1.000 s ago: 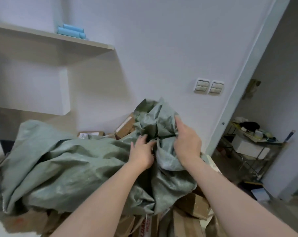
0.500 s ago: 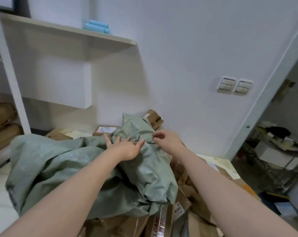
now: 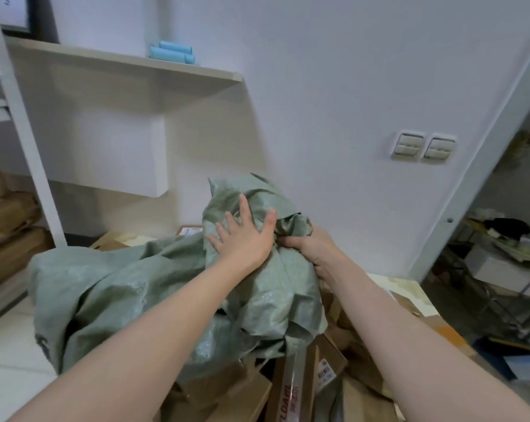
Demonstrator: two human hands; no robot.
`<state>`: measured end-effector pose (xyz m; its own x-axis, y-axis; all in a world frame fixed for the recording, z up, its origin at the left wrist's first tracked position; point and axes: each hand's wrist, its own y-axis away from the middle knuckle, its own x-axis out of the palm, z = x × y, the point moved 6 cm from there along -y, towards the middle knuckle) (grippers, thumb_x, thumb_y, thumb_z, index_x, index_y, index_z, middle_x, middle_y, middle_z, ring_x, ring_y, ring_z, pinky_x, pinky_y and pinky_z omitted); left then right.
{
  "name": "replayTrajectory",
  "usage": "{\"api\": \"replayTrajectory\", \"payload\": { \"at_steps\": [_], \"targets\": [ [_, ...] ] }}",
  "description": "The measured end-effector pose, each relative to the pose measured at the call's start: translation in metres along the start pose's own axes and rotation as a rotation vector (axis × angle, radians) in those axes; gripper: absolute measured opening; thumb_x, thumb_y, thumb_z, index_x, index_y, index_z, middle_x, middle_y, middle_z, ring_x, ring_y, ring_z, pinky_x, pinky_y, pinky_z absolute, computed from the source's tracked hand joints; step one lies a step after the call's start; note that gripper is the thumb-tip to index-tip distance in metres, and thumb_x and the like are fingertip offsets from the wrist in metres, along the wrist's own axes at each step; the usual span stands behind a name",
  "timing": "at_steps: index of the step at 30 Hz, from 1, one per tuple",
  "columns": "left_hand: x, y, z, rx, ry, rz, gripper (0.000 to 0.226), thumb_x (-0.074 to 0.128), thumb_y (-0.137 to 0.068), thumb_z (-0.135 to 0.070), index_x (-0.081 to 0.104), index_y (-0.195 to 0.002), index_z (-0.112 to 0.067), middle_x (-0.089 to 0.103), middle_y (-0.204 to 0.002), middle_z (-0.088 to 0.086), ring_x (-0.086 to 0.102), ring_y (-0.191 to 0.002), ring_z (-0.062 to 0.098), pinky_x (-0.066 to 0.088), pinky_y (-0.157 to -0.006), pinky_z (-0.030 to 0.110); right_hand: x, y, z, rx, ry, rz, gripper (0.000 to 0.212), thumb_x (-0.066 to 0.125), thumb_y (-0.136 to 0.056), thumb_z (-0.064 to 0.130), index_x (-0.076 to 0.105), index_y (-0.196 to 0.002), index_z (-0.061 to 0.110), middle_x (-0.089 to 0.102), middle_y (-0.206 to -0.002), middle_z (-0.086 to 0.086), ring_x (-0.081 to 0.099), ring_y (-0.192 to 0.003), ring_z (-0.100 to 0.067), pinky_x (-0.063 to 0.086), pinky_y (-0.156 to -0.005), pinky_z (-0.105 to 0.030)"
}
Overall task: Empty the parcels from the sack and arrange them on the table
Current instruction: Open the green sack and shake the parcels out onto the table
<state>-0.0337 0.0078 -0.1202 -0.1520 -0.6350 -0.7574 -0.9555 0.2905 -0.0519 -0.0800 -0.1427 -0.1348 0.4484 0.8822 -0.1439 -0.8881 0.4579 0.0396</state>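
Observation:
A crumpled grey-green woven sack (image 3: 111,296) lies over a heap of brown cardboard parcels (image 3: 303,382) on the table (image 3: 409,287). My left hand (image 3: 242,236) presses flat on the raised top fold of the sack, fingers spread. My right hand (image 3: 309,243) grips a bunch of the same fold from the right. Some parcels show under the sack's near edge, and one labelled parcel (image 3: 190,230) peeks out behind it. Most of the heap is hidden by the cloth.
A wall shelf (image 3: 123,63) with blue rolls (image 3: 172,53) hangs above. Stacked brown boxes (image 3: 8,220) sit on a white rack at left. Light switches (image 3: 422,146) are on the wall. A doorway at right opens onto a cluttered trolley (image 3: 507,257).
Both hands rose with the top fold of the sack, which now stands higher. The left hand went from resting lower on the cloth to pressing its peak; the right closed on the fold.

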Motion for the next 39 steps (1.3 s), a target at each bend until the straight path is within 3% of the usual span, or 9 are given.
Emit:
{"api": "replayTrajectory", "payload": {
  "at_steps": [4,10,16,20,26,28,32,36,39],
  "targets": [
    [0.025,0.012,-0.048,0.158,0.046,-0.012,0.076,0.014,-0.092,-0.071,-0.015,-0.153,-0.036,-0.008,-0.162,0.016,-0.008,-0.148,0.039,-0.007,-0.118,0.054,-0.058,0.008,0.012,-0.058,0.071,-0.094,0.040,0.077,-0.068,-0.003,0.068,-0.102,0.017,0.075,-0.096,-0.006,0.071,-0.091,-0.023,0.057,-0.082,-0.037],
    [0.066,0.018,-0.046,0.204,-0.151,0.247,0.067,0.009,-0.094,-0.067,0.004,-0.155,-0.038,0.010,-0.163,0.011,-0.005,-0.149,0.036,-0.013,-0.114,0.055,-0.094,0.029,0.010,-0.045,0.640,-0.432,0.057,0.060,-0.077,0.003,0.055,-0.129,0.026,0.067,-0.116,-0.009,0.060,-0.109,-0.031,0.046,-0.087,-0.032],
    [-0.001,0.028,-0.024,0.418,-0.230,-0.146,0.062,0.046,-0.097,-0.046,0.025,-0.153,-0.026,0.018,-0.162,0.005,0.006,-0.150,0.024,0.010,-0.121,0.039,-0.028,0.043,0.025,-0.210,1.050,-0.537,0.067,0.048,-0.089,0.004,0.027,-0.147,0.032,0.063,-0.096,-0.011,0.055,-0.093,-0.032,0.044,-0.068,-0.035],
    [-0.066,0.030,0.029,0.138,-0.297,-0.421,0.085,0.052,-0.089,-0.057,0.006,-0.155,-0.029,-0.001,-0.162,0.014,-0.005,-0.149,0.035,-0.002,-0.119,0.052,0.029,0.051,0.030,-0.337,1.290,-0.420,0.078,0.044,-0.091,-0.003,0.011,-0.155,0.024,0.058,-0.111,-0.010,0.047,-0.102,-0.030,0.038,-0.067,-0.035],
    [-0.089,0.038,0.188,-0.737,0.316,-0.209,0.135,0.061,-0.066,-0.079,-0.023,-0.151,-0.016,-0.018,-0.158,0.025,-0.007,-0.145,0.049,0.008,-0.115,0.065,0.102,0.066,0.039,-0.502,1.524,-0.268,0.083,0.049,-0.090,0.000,0.004,-0.156,0.022,0.056,-0.124,-0.011,0.046,-0.112,-0.032,0.042,-0.093,-0.046],
    [-0.082,0.047,0.194,-0.693,0.551,-0.106,0.123,0.061,-0.078,-0.069,-0.016,-0.152,-0.008,-0.004,-0.161,0.021,0.005,-0.147,0.043,0.012,-0.118,0.057,0.126,0.073,0.041,-0.527,1.525,-0.199,0.087,0.055,-0.086,0.007,0.005,-0.155,0.026,0.057,-0.124,-0.007,0.047,-0.115,-0.032,0.025,-0.111,-0.060],
    [-0.072,0.045,0.159,-0.458,0.821,0.000,0.115,0.054,-0.078,-0.075,-0.020,-0.152,-0.027,0.007,-0.163,0.005,0.018,-0.147,0.031,0.020,-0.117,0.046,0.181,0.071,0.030,-0.370,1.300,0.090,0.103,0.060,-0.082,0.024,-0.014,-0.153,0.026,0.049,-0.138,0.000,0.043,-0.128,-0.031,0.006,-0.106,-0.077],
    [-0.070,0.037,0.151,-0.398,0.910,-0.120,0.112,0.061,-0.074,-0.073,-0.011,-0.153,-0.037,0.017,-0.161,0.006,0.029,-0.143,0.034,0.028,-0.115,0.048,0.225,0.080,0.014,-0.288,0.906,0.457,0.116,0.069,-0.080,0.023,-0.023,-0.151,0.021,0.040,-0.149,-0.010,0.049,-0.129,-0.025,0.039,-0.108,-0.048],
    [-0.072,0.040,0.176,-0.509,0.755,-0.201,0.120,0.073,-0.077,-0.055,-0.014,-0.154,-0.024,0.023,-0.158,0.018,0.036,-0.137,0.039,0.034,-0.111,0.049,0.208,0.091,0.019,-0.241,0.704,0.527,0.087,0.070,-0.084,0.019,0.017,-0.154,0.022,0.059,-0.126,-0.001,0.062,-0.105,-0.015,0.048,-0.095,-0.030]
  ]
}}
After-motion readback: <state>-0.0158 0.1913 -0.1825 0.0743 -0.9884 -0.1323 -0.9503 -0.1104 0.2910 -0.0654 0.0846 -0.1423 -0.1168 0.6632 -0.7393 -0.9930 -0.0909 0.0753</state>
